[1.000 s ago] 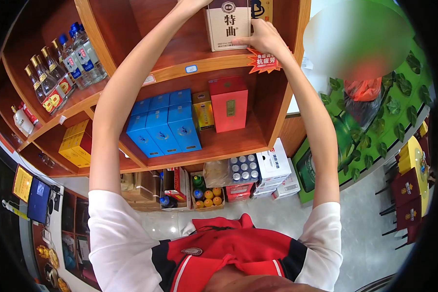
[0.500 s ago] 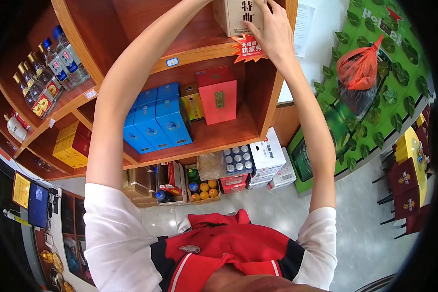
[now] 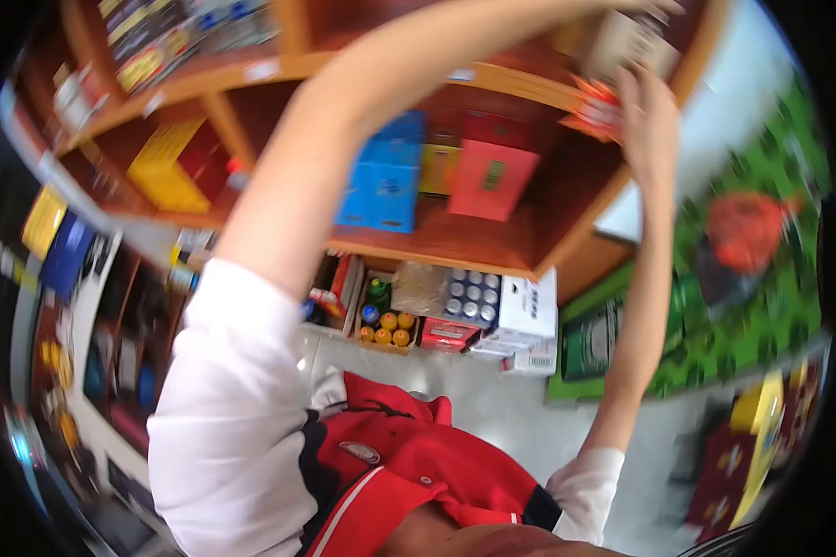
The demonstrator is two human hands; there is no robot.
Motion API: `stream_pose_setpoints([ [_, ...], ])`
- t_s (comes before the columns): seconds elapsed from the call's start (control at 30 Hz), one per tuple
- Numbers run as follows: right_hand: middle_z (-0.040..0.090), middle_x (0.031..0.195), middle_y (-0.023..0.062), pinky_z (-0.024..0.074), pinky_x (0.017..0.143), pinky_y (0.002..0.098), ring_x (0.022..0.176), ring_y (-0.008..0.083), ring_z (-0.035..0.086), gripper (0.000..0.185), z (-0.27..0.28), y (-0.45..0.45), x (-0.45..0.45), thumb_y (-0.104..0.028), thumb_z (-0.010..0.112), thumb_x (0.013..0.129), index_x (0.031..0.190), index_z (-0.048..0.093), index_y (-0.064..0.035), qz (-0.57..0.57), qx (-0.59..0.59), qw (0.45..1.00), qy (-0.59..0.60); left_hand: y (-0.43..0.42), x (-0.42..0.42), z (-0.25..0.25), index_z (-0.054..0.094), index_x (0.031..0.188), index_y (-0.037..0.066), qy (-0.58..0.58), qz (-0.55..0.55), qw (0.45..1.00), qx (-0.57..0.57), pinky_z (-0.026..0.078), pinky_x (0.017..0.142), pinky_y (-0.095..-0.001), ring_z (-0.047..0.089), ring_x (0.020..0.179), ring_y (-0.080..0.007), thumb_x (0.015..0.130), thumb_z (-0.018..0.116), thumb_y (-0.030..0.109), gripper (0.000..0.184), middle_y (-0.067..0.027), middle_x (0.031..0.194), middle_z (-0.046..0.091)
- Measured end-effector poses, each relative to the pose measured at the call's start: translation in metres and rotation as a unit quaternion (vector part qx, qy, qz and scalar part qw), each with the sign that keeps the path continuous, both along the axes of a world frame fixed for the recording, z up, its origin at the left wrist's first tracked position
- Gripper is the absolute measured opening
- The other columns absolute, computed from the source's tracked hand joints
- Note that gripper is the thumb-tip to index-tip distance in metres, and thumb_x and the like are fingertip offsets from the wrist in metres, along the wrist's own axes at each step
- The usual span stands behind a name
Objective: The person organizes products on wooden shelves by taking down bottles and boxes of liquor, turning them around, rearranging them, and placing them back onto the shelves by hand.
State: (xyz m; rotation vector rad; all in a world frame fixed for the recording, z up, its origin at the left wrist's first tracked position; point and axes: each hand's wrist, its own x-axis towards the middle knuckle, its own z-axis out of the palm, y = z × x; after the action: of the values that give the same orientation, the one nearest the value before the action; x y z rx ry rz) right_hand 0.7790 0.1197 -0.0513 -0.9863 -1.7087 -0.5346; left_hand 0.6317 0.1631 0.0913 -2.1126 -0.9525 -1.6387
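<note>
A beige box (image 3: 633, 46) with dark lettering stands on the upper shelf at the top right, blurred. My left hand (image 3: 643, 6) reaches across to the top of this box; the frame edge cuts it off and its fingers are smeared. At the lower front of the box is my right hand (image 3: 650, 116), its fingers stretched upward with the tips against the box. I cannot see a grip round it. A red starburst sign (image 3: 596, 111) on the shelf edge is just left of my right hand.
Below are blue boxes (image 3: 381, 186), a yellow box (image 3: 438, 167) and a red box (image 3: 494, 176). Glass bottles (image 3: 144, 42) stand at upper left. Drink cartons (image 3: 528, 311) and canned packs (image 3: 471, 299) sit on the floor. An orange bag (image 3: 745, 230) hangs by the green panel (image 3: 780, 306).
The view has swung, so the shelves sit further right and higher. My left hand has come into view at the box's top. My right hand has shifted down to its lower front.
</note>
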Motion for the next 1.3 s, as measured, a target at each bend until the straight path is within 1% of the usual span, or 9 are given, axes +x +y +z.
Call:
stream_pose_setpoints([
  [0.07, 0.072, 0.121, 0.02, 0.052, 0.098, 0.0405, 0.112, 0.0326, 0.069, 0.038, -0.003, -0.009, -0.019, -0.029, 0.063, 0.104, 0.125, 0.068, 0.0031, 0.0, 0.016, 0.998, 0.065, 0.0, -0.009, -0.003, 0.03, 0.148, 0.006, -0.043, -0.044, 0.998, -0.004, 0.055, 0.096, -0.0522, 0.061, 0.117, -0.0413, 0.076, 0.09, 0.032, 0.097, -0.0266, 0.128, 0.055],
  [0.13, 0.072, 0.123, 0.018, 0.0521, 0.097, 0.0368, 0.111, 0.0283, 0.068, 0.036, -0.006, -0.035, -0.052, -0.025, 0.065, 0.104, 0.125, 0.068, 0.0045, 0.042, 0.075, 0.99, 0.111, 0.012, -0.02, -0.023, 0.044, 0.137, -0.008, -0.061, -0.092, 0.992, 0.059, 0.045, 0.104, -0.0582, 0.049, 0.123, -0.0566, 0.068, 0.086, 0.05, 0.1, -0.044, 0.135, 0.035],
  [0.3, 0.071, 0.105, 0.0157, 0.053, 0.088, 0.0386, 0.094, 0.027, 0.067, 0.02, -0.08, -0.091, -0.149, -0.009, 0.063, 0.101, 0.112, 0.069, 0.0063, 0.213, 0.078, 0.958, 0.177, -0.151, -0.147, -0.125, 0.061, 0.114, 0.001, -0.166, -0.189, 0.959, 0.131, 0.054, 0.082, -0.0394, 0.059, 0.097, -0.0276, 0.085, 0.076, 0.019, 0.037, -0.0157, 0.109, 0.056],
  [0.43, 0.071, 0.089, 0.0153, 0.0553, 0.074, 0.041, 0.081, 0.0326, 0.069, 0.007, -0.166, -0.138, -0.261, 0.003, 0.068, 0.082, 0.089, 0.069, 0.0019, 0.45, -0.064, 0.889, 0.06, -0.237, -0.285, -0.25, 0.063, 0.106, 0.001, -0.208, -0.064, 0.973, 0.072, 0.051, 0.074, -0.0281, 0.06, 0.085, -0.0159, 0.089, 0.068, 0.001, 0.018, -0.0121, 0.107, 0.059],
  [0.53, 0.071, 0.088, 0.0135, 0.0545, 0.071, 0.0362, 0.079, 0.0296, 0.069, 0.011, -0.222, -0.16, -0.364, -0.002, 0.075, 0.086, 0.094, 0.068, 0.001, 0.506, -0.241, 0.828, 0.03, -0.251, -0.397, -0.338, 0.061, 0.108, 0.0, -0.275, 0.14, 0.948, -0.077, 0.051, 0.082, -0.0285, 0.059, 0.098, -0.0164, 0.097, 0.064, 0.001, 0.012, -0.0096, 0.112, 0.055],
  [0.67, 0.072, 0.09, 0.0123, 0.0548, 0.07, 0.0335, 0.079, 0.0223, 0.069, 0.011, -0.294, -0.15, -0.49, -0.01, 0.071, 0.095, 0.099, 0.069, 0.0004, 0.511, -0.489, 0.705, 0.051, -0.215, -0.575, -0.413, 0.061, 0.115, 0.003, -0.284, 0.349, 0.878, -0.165, 0.053, 0.075, -0.0383, 0.062, 0.086, -0.0247, 0.091, 0.074, 0.02, 0.032, -0.0137, 0.105, 0.056],
  [0.8, 0.074, 0.089, 0.0121, 0.0568, 0.069, 0.032, 0.078, 0.018, 0.071, 0.016, -0.348, -0.129, -0.592, -0.013, 0.069, 0.098, 0.1, 0.068, 0.003, 0.45, -0.582, 0.673, 0.073, -0.155, -0.723, -0.43, 0.054, 0.137, 0.005, -0.186, 0.456, 0.858, -0.145, 0.042, 0.108, -0.0514, 0.045, 0.129, -0.0445, 0.083, 0.081, 0.039, 0.069, -0.0268, 0.133, 0.048],
  [1.03, 0.075, 0.088, 0.0115, 0.0574, 0.076, 0.0343, 0.084, 0.0196, 0.073, 0.018, -0.414, -0.095, -0.688, -0.016, 0.071, 0.096, 0.097, 0.069, 0.0018, 0.377, -0.592, 0.7, 0.133, -0.08, -0.82, -0.434, 0.059, 0.14, 0.006, -0.045, 0.482, 0.861, -0.158, 0.02, 0.124, -0.0589, 0.026, 0.148, -0.0507, 0.074, 0.083, 0.053, 0.084, -0.0366, 0.155, 0.031],
  [1.3, 0.068, 0.115, 0.0152, 0.0573, 0.086, 0.0391, 0.101, 0.0249, 0.07, 0.043, -0.421, -0.073, -0.742, -0.018, 0.083, 0.086, 0.119, 0.062, 0.0004, 0.325, -0.596, 0.713, 0.176, -0.139, -0.789, -0.435, 0.065, 0.134, 0.015, -0.211, 0.403, 0.876, -0.163, 0.044, 0.109, -0.0554, 0.05, 0.129, -0.048, 0.072, 0.09, 0.042, 0.073, -0.03, 0.133, 0.05],
])
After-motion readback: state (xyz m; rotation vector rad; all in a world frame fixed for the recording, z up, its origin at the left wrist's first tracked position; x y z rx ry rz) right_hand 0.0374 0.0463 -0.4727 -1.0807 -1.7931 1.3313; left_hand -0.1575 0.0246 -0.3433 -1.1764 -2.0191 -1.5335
